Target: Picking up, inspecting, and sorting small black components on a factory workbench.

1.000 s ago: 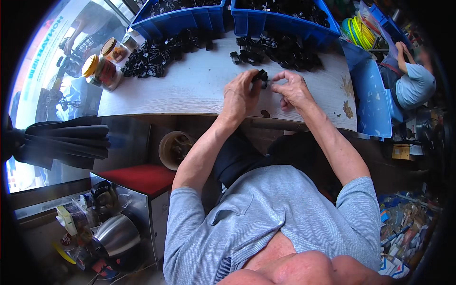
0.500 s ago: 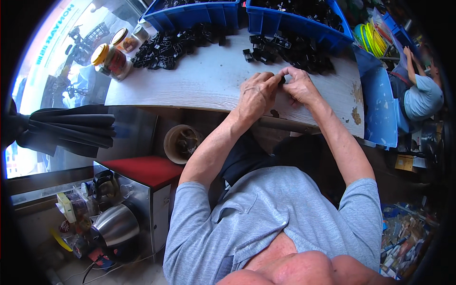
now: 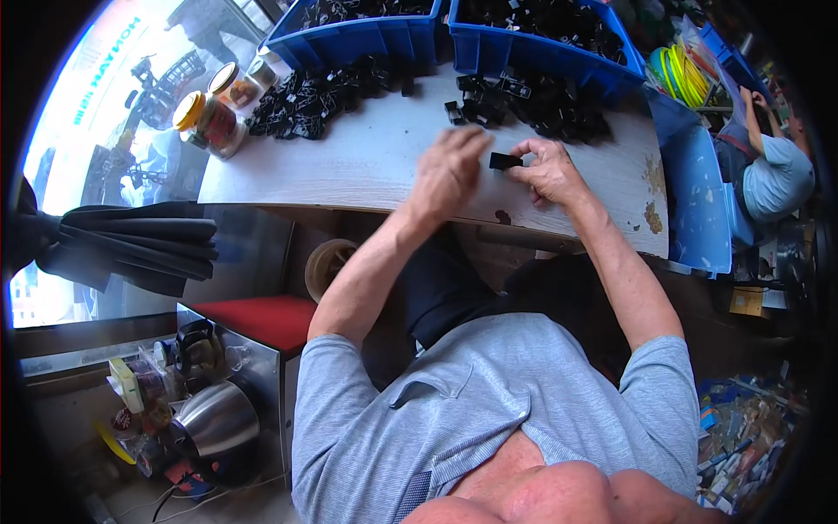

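Note:
Between the thumb and fingers of my right hand is a small black rectangular plastic part, held just above the table's near side. My left hand is apart from it, to its left, and its fingers are smeared by motion. Beyond my hands, a heap of black plastic parts lies on the table at the right. Another heap of black parts, some with thin metal pieces, lies at the left. Exactly what the held part is I cannot make out.
Two blue bins full of black parts stand along the table's far edge. At its left end are lidded jars. A light-blue tub adjoins the right edge. Another person sits at the far right.
My hands were together around the small black part. My left hand has come away to the left, while my right hand keeps the part, now in plain view.

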Available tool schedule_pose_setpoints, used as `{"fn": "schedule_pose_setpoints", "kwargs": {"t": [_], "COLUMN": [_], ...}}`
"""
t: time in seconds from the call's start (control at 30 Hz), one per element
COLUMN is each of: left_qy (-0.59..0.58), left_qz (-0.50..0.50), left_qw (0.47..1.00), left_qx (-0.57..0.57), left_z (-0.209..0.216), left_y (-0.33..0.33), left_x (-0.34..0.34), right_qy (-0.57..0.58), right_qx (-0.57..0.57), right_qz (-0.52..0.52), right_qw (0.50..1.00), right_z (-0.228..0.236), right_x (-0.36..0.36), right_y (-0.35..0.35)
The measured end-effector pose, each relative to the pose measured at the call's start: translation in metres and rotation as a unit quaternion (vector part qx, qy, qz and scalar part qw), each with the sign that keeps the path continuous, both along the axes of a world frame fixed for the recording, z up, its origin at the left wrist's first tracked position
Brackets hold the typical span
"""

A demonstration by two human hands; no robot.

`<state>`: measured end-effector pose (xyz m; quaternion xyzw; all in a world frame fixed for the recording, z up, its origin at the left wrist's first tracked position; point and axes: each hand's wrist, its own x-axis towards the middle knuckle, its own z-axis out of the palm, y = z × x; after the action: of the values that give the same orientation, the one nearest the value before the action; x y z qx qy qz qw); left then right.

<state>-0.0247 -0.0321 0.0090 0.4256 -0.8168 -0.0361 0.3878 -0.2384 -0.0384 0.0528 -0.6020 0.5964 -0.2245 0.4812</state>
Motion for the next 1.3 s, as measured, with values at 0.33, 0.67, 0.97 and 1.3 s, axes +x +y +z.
{"fn": "schedule_pose_setpoints", "kwargs": {"t": [0.33, 0.67, 0.97, 1.3], "left_qy": [-0.197, -0.149, -0.183, -0.108], "left_qz": [0.169, 0.118, 0.112, 0.138], "left_qw": [0.965, 0.981, 0.976, 0.984], "left_qx": [-0.035, -0.048, 0.025, -0.010], "left_z": [0.002, 0.010, 0.007, -0.004], "left_y": [-0.077, -0.028, -0.041, -0.023], "left_x": [0.083, 0.077, 0.082, 0.076], "right_qy": [-0.203, -0.189, -0.162, 0.000], "right_qx": [-0.008, -0.071, 0.002, -0.099], "right_qz": [-0.248, -0.384, -0.157, -0.067], "right_qw": [0.947, 0.901, 0.974, 0.993], "right_z": [-0.001, -0.004, -0.004, -0.007], "right_x": [-0.092, -0.146, -0.006, 0.092], "right_y": [-0.001, -0.008, -0.013, -0.052]}}
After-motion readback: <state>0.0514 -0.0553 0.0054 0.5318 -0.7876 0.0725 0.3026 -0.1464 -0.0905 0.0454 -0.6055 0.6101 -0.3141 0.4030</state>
